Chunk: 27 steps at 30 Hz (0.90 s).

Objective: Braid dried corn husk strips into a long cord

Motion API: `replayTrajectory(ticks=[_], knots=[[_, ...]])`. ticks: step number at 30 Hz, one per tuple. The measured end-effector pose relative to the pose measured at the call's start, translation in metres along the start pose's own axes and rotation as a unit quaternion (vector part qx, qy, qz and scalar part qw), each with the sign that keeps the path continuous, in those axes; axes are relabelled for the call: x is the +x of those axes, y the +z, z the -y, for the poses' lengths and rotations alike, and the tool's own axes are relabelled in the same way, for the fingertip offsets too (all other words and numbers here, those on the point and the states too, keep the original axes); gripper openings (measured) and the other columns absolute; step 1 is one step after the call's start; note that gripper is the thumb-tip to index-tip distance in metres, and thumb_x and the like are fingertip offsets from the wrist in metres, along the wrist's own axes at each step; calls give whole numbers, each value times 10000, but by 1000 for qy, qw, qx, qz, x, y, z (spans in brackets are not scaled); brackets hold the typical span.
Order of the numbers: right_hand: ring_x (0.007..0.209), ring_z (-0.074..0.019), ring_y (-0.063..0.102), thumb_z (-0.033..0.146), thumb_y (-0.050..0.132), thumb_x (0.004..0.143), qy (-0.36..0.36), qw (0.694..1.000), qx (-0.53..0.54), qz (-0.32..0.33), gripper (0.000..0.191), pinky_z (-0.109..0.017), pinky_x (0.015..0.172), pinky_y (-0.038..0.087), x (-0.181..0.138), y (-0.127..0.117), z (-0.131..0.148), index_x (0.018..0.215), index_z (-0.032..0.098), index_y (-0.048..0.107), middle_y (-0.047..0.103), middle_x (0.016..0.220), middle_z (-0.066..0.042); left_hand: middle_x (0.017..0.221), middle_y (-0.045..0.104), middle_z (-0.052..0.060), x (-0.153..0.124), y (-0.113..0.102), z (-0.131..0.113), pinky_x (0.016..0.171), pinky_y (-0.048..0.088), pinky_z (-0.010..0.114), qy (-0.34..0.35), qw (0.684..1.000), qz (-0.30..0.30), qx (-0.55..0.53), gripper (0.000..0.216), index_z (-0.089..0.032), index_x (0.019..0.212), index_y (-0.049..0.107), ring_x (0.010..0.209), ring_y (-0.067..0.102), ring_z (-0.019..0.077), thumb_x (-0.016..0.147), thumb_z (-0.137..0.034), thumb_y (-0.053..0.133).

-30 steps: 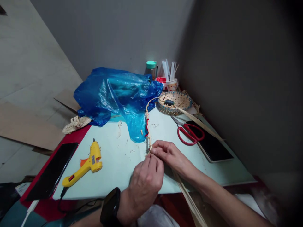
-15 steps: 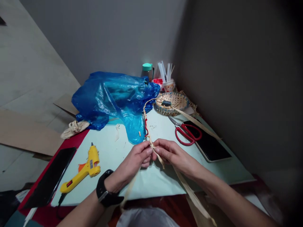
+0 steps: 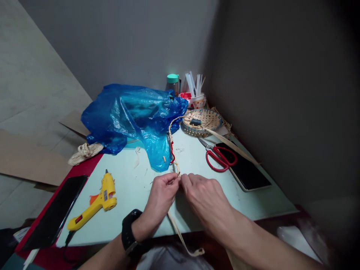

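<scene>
A thin braided straw cord (image 3: pixel 172 144) with a red thread along it runs from a small woven basket (image 3: pixel 201 122) down the pale table to my hands. My left hand (image 3: pixel 161 195), with a black watch on the wrist, pinches the near end of the braid. My right hand (image 3: pixel 204 197) meets it from the right, fingers closed on the same spot. Loose flat straw strips (image 3: pixel 182 240) hang from my hands over the table's near edge.
A crumpled blue plastic bag (image 3: pixel 132 116) lies at the back. A yellow glue gun (image 3: pixel 94 206) and a black phone (image 3: pixel 56 212) lie at left. Red scissors (image 3: pixel 219 157) and a dark tablet (image 3: pixel 247 170) lie at right. A cup of sticks (image 3: pixel 197 95) and a jar stand in the corner.
My left hand turned from knuckles-up over the braid to a pinch beside my right hand. Both hands shifted slightly nearer the table edge, and the loose strips now hang between them.
</scene>
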State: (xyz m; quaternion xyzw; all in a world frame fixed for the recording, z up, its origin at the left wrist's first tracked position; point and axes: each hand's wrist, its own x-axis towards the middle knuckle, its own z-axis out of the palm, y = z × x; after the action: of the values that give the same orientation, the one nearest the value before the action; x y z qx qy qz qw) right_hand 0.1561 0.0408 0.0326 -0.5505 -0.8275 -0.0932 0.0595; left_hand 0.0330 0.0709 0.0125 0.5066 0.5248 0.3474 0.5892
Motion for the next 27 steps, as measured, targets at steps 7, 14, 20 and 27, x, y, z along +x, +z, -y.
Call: replayTrajectory(ticks=[7,14,20,27], knots=[[590,-192,556,-17,474,732,-13,992,-4,-127,230,-300,457,354,-8,19,16,883,130,564,582,695,-51,580,321,-66,-7,-4,8,432,167,183,-28,989,39,-139,271,-142,823,625,489,225,50,812,-411,595],[708,-207,540,98,480,846,-63,980,116,-146,186,-326,595,407,-14,16,10,980,126,606,624,809,-80,658,488,-18,-8,-12,7,443,202,156,-33,983,35,-175,219,-131,884,659,513,303,34,804,-334,638],[937,-202,557,339,435,937,60,884,463,-23,238,-340,824,406,7,-2,-30,1069,200,576,635,1007,-75,696,520,3,-5,-17,-1,417,146,151,-17,977,75,-197,221,-121,914,661,478,243,15,813,-315,635],[732,-129,540,351,425,939,65,716,685,121,237,-246,673,399,22,34,-23,1034,169,544,586,774,-3,689,508,-32,-9,-15,6,436,184,151,-16,979,70,-190,181,-165,991,560,467,269,17,845,-269,586]])
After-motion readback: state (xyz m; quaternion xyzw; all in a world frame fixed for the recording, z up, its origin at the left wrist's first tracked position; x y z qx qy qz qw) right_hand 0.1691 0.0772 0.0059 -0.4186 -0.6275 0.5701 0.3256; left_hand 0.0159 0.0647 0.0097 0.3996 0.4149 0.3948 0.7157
